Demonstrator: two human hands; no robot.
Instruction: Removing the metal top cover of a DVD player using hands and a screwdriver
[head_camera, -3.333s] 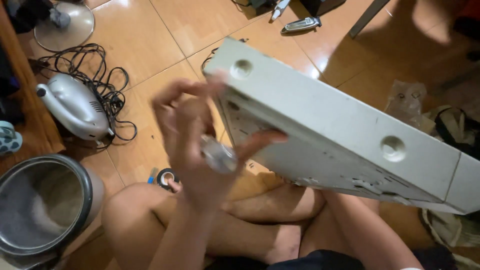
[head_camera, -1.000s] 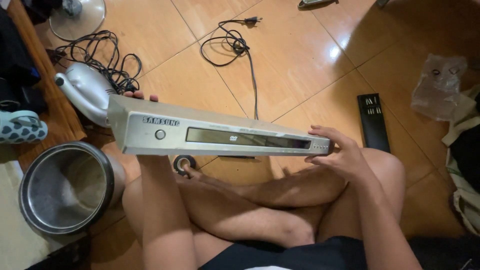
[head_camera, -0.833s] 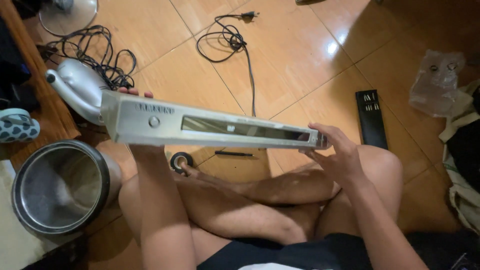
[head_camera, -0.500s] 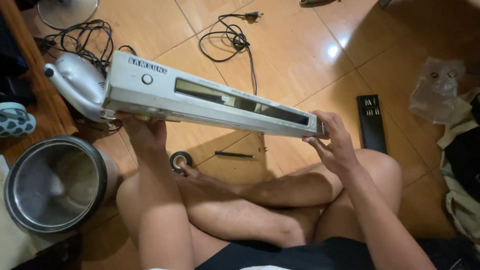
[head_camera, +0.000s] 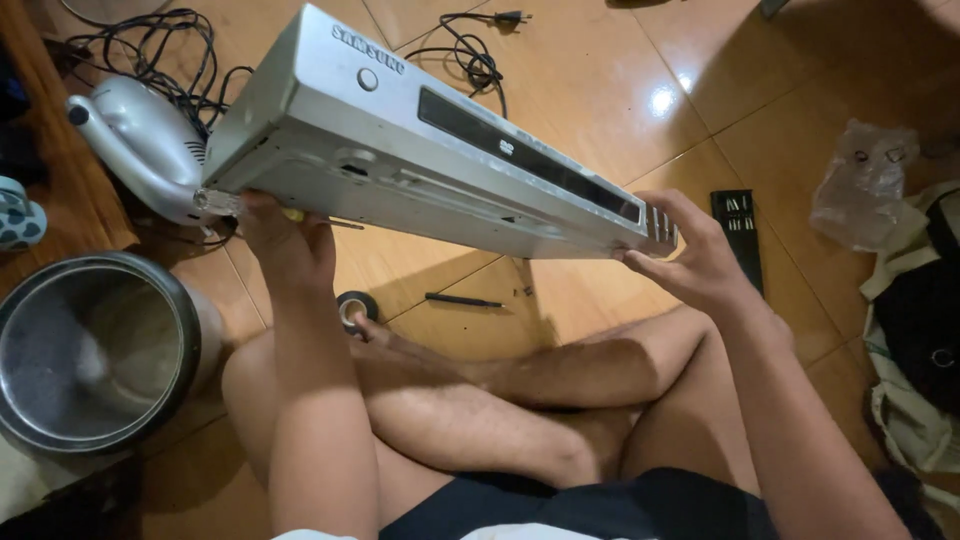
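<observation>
**Silver player tipped up, underside showing**

Since half a second ago the silver disc player (head_camera: 430, 140) has swung higher and tilted further — its front panel now faces up and away, and the grey underside is turned toward the camera. It is held clear of the floor, above the crossed legs, slanting from upper left down to lower right.

The left hand (head_camera: 285, 245) is closed on the player's left end, from below; the fingers wrap the lower edge, and a small yellowish bit shows just beside them, too small to tell what it is. The right hand (head_camera: 690, 265) grips the right end, thumb under the corner and fingers spread up over the end face beside the small buttons.

Just left of the left-hand grip lies a white hand-held appliance (head_camera: 140, 150) with a tangle of black cable (head_camera: 150, 45) behind it. Below that hand — well apart — stands a round metal pot (head_camera: 95, 350). Under the player, between the two grips, a roll of black tape (head_camera: 356, 306) and a thin dark screwdriver (head_camera: 462, 299) lie on the tiled floor (head_camera: 600, 60). Right of the right-hand grip is a black bit case (head_camera: 740, 235), and further right a crumpled clear plastic bag (head_camera: 865, 185).
</observation>
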